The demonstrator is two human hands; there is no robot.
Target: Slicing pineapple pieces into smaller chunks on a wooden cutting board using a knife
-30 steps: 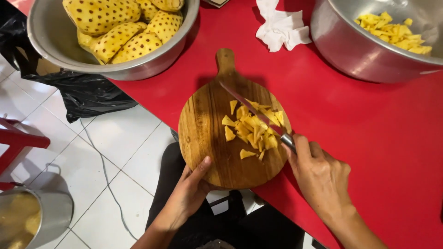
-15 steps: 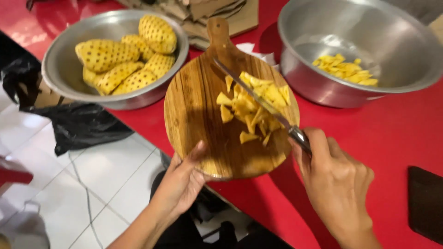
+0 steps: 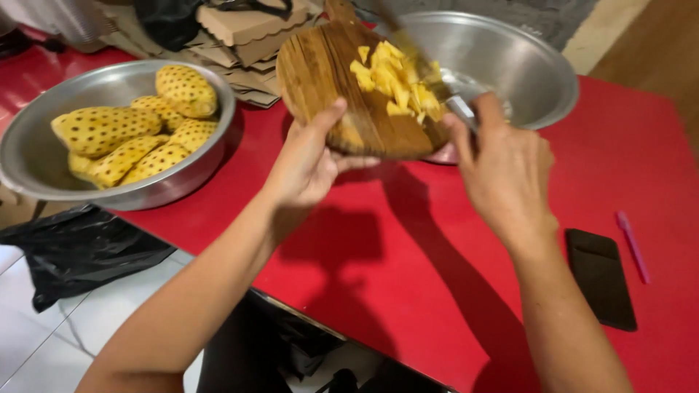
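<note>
Board lifted off the table since half a second earlier, carried up and over to the far metal bowl.

Left hand (image 3: 309, 164) gripped the near edge of the round wooden cutting board (image 3: 328, 80), thumb on top, fingers curled under, board tilted above the red table (image 3: 437, 276). Right hand (image 3: 502, 171) was closed around the knife (image 3: 437, 84), blade blurred across the yellow fruit pieces (image 3: 393, 80). Beyond: large metal bowl (image 3: 524, 73). Left: bowl of peeled pineapples (image 3: 131, 138). Right: black phone (image 3: 601, 276).
</note>
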